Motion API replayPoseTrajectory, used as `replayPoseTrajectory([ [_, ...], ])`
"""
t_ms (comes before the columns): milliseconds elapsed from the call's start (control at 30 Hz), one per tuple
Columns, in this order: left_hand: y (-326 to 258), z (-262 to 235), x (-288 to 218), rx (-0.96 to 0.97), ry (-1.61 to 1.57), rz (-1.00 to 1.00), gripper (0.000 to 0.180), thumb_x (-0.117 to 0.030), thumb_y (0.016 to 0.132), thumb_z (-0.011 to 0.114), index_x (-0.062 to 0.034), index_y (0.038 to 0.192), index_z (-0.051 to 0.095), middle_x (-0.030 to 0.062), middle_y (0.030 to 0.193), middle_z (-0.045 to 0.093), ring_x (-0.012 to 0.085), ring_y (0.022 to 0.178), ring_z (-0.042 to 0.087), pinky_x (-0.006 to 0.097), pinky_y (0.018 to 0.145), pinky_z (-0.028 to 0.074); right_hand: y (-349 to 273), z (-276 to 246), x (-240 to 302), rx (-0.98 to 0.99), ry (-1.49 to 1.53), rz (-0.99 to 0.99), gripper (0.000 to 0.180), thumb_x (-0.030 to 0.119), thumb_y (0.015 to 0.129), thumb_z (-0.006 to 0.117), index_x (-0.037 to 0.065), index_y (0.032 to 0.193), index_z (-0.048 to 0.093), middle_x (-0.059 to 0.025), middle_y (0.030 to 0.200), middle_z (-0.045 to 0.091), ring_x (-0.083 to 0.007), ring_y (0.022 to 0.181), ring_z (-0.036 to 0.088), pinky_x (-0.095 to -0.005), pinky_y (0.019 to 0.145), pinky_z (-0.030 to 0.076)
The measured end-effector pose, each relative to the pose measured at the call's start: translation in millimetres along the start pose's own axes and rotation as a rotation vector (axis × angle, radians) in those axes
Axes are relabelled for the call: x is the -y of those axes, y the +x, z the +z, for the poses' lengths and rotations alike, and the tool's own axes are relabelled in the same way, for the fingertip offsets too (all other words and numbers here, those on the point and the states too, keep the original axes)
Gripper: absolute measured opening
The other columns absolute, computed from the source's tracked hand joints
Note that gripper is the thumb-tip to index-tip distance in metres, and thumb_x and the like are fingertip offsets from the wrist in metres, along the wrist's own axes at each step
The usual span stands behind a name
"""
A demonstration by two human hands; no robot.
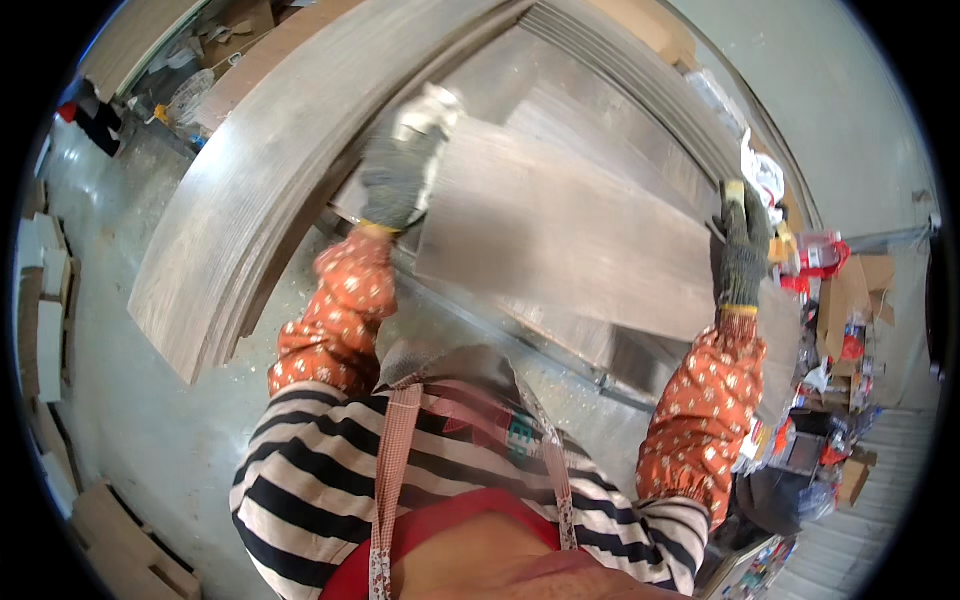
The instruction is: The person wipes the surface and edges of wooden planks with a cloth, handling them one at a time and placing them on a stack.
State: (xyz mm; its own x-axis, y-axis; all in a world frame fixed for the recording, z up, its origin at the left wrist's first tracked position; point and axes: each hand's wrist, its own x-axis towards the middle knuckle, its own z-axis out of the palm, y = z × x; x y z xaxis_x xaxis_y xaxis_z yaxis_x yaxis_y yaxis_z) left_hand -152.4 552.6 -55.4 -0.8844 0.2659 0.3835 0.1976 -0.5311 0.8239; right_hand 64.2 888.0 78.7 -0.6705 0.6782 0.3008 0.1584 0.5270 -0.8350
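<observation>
Wood panel (570, 235) gripped by left hand (400, 170), right hand (742, 250); fingertips hidden.

A tall stack of long grey-brown boards (255, 190) lies at the left, its edges bending with the lens. To its right, more boards of the same kind (610, 130) lie flat on a work surface, running toward the top of the view. The concrete floor (150, 400) is pale and strewn with sawdust and chips. White blocks (48, 300) stand in a row along the far left, and a wooden pallet (125, 540) shows at the lower left. At the right, cardboard boxes (850, 295) sit among red and white clutter (815, 255). Crumpled white plastic (765, 170) lies near the boards' far end.
</observation>
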Motion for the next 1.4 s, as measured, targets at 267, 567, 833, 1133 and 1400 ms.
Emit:
replayPoseTrajectory([
  [267, 22, 61, -145, 0.709, 1.115, -0.074, 0.061, -0.041, 0.085, 0.065, 0.0008, 0.126, 0.052, 0.0154, 0.113, 0.063, 0.0247, 0.102, 0.062, 0.037, 0.085, 0.052, 4, 20, 10, 0.009, -0.378, -0.157, 0.041, 0.032, 0.091, 0.053, 0.006, 0.123, 0.056, -0.0152, 0.108, 0.062, -0.0332, 0.095, 0.059, -0.0385, 0.087, 0.044],
  [567, 90, -69, -133, 0.46, 0.725, 0.012, 0.039, -0.02, 0.096, 0.049, 0.0014, 0.129, 0.048, 0.0159, 0.13, 0.054, 0.0243, 0.118, 0.053, 0.037, 0.104, 0.043, -5, 18, 5, -0.142, -0.283, -0.138, 0.036, 0.014, 0.088, 0.062, 0.008, 0.123, 0.057, -0.0173, 0.121, 0.056, -0.0345, 0.107, 0.056, -0.0407, 0.096, 0.043],
  [833, 85, 74, -105, 0.839, 0.795, 0.224, 0.04, -0.004, 0.089, 0.054, -0.002, 0.129, 0.048, 0.0155, 0.121, 0.058, 0.022, 0.116, 0.055, 0.03, 0.096, 0.048, -15, 76, 60, -0.179, 0.211, -0.535, 0.034, 0.015, 0.088, 0.064, 0.002, 0.118, 0.057, -0.0164, 0.131, 0.048, -0.0284, 0.117, 0.052, -0.0355, 0.098, 0.046],
  [1133, 54, 45, -145, 0.461, 1.609, 0.637, 0.063, -0.029, 0.087, 0.064, 0.0036, 0.135, 0.04, 0.0249, 0.133, 0.046, 0.0366, 0.117, 0.052, 0.04, 0.093, 0.045, -14, 166, 82, 0.173, -0.153, -0.379, 0.06, 0.028, 0.087, 0.054, 0.003, 0.137, 0.034, -0.026, 0.114, 0.055, -0.041, 0.104, 0.056, -0.0511, 0.087, 0.044],
  [1400, 24, 23, -137, 0.313, 1.668, -0.185, 0.07, -0.046, 0.087, 0.058, -0.0019, 0.138, 0.037, 0.0299, 0.115, 0.059, 0.0405, 0.103, 0.061, 0.044, 0.088, 0.046, 44, 60, -15, -0.022, -0.467, -0.326, 0.052, 0.006, 0.082, 0.051, -0.004, 0.133, 0.041, -0.0275, 0.11, 0.058, -0.0371, 0.097, 0.06, -0.0427, 0.083, 0.048],
])
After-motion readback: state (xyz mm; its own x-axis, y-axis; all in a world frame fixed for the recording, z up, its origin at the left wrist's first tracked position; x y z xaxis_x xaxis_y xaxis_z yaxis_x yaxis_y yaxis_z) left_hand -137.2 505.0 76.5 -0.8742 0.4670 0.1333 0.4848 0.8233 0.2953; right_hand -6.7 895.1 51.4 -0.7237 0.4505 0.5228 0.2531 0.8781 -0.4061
